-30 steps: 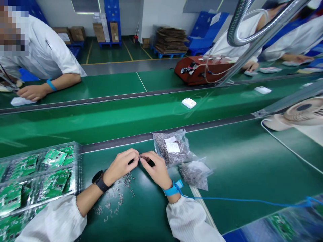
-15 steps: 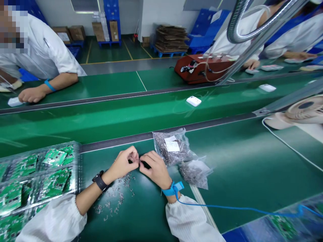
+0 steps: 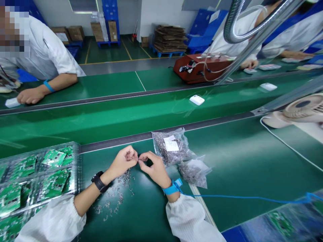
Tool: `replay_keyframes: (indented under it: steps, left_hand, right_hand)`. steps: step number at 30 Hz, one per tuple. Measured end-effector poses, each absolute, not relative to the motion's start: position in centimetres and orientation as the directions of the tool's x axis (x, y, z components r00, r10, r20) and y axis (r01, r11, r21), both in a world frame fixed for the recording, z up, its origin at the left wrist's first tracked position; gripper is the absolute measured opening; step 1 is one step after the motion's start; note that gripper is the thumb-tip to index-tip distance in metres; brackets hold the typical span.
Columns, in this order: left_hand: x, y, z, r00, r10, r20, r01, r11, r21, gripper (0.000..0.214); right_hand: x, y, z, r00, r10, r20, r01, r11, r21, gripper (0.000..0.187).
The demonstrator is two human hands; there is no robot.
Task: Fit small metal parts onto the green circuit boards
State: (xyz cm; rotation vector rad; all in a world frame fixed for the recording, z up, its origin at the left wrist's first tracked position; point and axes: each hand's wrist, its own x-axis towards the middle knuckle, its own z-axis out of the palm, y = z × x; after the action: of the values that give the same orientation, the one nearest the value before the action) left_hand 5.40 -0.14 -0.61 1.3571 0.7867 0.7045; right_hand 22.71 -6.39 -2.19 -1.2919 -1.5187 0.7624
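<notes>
— Where are the hands sitting relative to the larger parts bag (image 3: 173,148)?

— Both are working just to the left of it, low over the green bench (image 3: 239,161). The left hand (image 3: 123,159) is curling into a loose fist with its fingertips pinched narrow; the right hand (image 3: 153,166) is nearer the bag, its thumb and forefinger also closing to a narrow pinch. The two sets of fingertips are meeting almost tip to tip.

— What are they pinching?

— A tiny metal part (image 3: 138,157), seemingly caught between the two pinches. It is too small to make out its shape, and I cannot tell which hand is actually bearing it. If it has a long axis, it is running left to right, from one hand's fingertips to the other's.

— And the loose stock?

— The scattered small parts (image 3: 116,196) are lying on the bench further from the bag, below and slightly left of the left hand, trailing toward that wrist with the black watch (image 3: 98,181). So the left hand is the nearer one to the pile, while the right hand is the nearer one to the bag.

— Anything else around that bag?

— A smaller bag (image 3: 194,171) is lying just beside it, toward the person. The right wrist is wearing a blue strap (image 3: 173,188), whose cord is running off to the right. Well to the left of the bag, a clear tray of green circuit boards (image 3: 37,174) is resting. Beyond the bag, a white unit (image 3: 196,99) is lying on the conveyor belt (image 3: 101,117), and across it another person's hand (image 3: 29,95) is resting on the far bench.
</notes>
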Motion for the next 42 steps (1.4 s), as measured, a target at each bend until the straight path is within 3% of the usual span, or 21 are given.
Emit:
replay_keyframes:
  steps: [7,14,17,23,30,35,42]
  left_hand:
    - [5.1,-0.3,-0.2,0.553,0.829,0.077,0.11,-0.165,0.98,0.035]
    - [4.5,-0.6,0.7,0.613,0.749,0.251,0.203,-0.456,0.866,0.035]
    - [4.5,-0.6,0.8,0.616,0.751,0.239,0.202,-0.444,0.873,0.034]
    - [5.0,-0.4,0.4,0.581,0.799,0.153,0.205,-0.326,0.923,0.034]
    - [4.9,-0.5,0.4,0.599,0.778,0.19,0.205,-0.378,0.903,0.032]
    - [4.9,-0.4,0.1,0.588,0.79,0.173,0.202,-0.351,0.914,0.032]
    - [5.1,-0.3,-0.1,0.549,0.828,0.111,0.184,-0.25,0.95,0.033]
  right_hand:
    - [22.9,-6.4,-1.7,0.04,0.984,0.176,0.276,0.158,-0.948,0.011]
    - [22.9,-6.3,-1.7,0.01,0.993,0.116,0.19,0.112,-0.975,0.013]
    - [23.0,-6.4,-1.8,0.007,0.993,0.12,0.201,0.116,-0.973,0.012]
    - [23.2,-6.4,-1.8,-0.005,0.945,0.328,0.441,0.296,-0.847,0.01]
    - [23.2,-6.4,-2.1,-0.029,0.917,0.397,0.48,0.361,-0.8,0.011]
    - [23.3,-6.5,-2.3,-0.124,0.846,0.518,0.625,0.472,-0.621,0.012]
    - [23.3,-6.4,-2.2,-0.107,0.816,0.569,0.614,0.504,-0.607,0.011]
